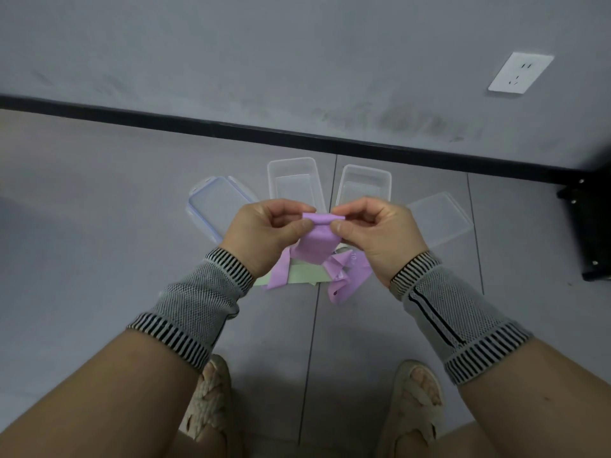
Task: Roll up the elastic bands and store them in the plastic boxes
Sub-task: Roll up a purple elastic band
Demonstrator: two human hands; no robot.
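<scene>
A purple elastic band hangs between my hands, its top end folded into a small roll. My left hand pinches the left side of that roll and my right hand pinches the right side. The band's long tail drops to the floor and lies crumpled below. A pale green band lies flat on the floor under it. Two clear plastic boxes stand open on the floor beyond my hands, the left box and the right box.
A clear lid with a blue rim lies left of the boxes, and another clear lid lies to the right. A black object stands at the right edge. The wall with a black skirting runs behind. My sandalled feet are below.
</scene>
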